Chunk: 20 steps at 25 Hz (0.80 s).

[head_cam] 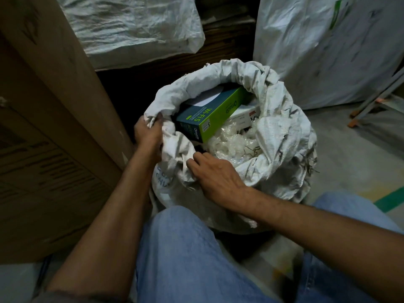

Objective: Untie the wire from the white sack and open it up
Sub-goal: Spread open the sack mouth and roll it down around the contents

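On the grey floor, just ahead of the person's knees: one white sack (279, 119) of woven plastic. It stands upright with its mouth open, and the rim is rolled outward into a thick, crumpled collar. Blue handwriting shows on the near wall below the rim but cannot be read.

Contents visible through the mouth:
- One green-and-teal box (209, 119) lettered "Wi-Fi 5", lying tilted across the far left of the opening.
- One white box (246, 114), partly covered by the green-and-teal box and touching it.
- A mass of crumpled clear plastic wrap (231, 145) filling the near side of the opening.

Hands:
- Left hand (148, 134): at the left edge of the collar, fingers curled tight round a bunched fold of the sack fabric.
- Right hand (218, 176): on the near edge of the collar, back of the hand upward, fingers bent over and pinching into a fold of the fabric.
- The two hands are near each other on the same side of the rim, not touching.

Surroundings:
- A tall cardboard carton (54, 127) just left of the sack.
- A second woven sack (131, 29) behind it to the left.
- A third sack (328, 51) with a green stripe behind it to the right.
- A green floor stripe (391, 200) at the right edge.
- Blue jeans (185, 259) in the foreground.
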Each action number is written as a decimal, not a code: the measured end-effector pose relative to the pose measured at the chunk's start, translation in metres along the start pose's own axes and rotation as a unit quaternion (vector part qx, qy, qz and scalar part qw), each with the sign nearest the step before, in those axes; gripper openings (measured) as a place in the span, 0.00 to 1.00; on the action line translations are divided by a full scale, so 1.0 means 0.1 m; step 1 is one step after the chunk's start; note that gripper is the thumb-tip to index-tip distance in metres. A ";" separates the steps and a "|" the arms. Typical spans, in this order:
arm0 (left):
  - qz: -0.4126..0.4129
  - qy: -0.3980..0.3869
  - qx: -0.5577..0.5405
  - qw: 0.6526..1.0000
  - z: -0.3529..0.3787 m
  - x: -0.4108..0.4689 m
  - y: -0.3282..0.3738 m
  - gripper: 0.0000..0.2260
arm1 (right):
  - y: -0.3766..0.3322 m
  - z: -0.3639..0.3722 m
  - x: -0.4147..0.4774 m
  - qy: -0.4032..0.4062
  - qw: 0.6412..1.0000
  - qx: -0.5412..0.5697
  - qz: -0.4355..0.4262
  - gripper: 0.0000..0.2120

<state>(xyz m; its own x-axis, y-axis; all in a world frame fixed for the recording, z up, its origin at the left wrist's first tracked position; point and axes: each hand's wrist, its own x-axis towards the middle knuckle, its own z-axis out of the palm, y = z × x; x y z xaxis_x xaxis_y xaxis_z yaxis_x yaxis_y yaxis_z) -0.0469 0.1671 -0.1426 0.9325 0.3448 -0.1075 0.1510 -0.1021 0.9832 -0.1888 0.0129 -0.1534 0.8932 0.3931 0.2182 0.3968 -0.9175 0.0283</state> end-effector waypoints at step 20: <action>0.138 0.015 0.423 0.895 0.07 -1.00 -0.10 0.34 | 0.12 0.04 -0.15 -0.064 0.993 0.093 -0.031 0.21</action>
<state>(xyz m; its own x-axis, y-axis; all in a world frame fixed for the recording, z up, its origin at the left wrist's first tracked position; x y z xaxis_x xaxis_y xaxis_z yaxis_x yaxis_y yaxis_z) -0.1392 0.1269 -0.1431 0.9656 0.2199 0.1391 0.1214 -0.8535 0.5068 -0.1962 -0.0038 -0.1606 0.8805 0.4645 0.0950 0.4739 -0.8684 -0.1461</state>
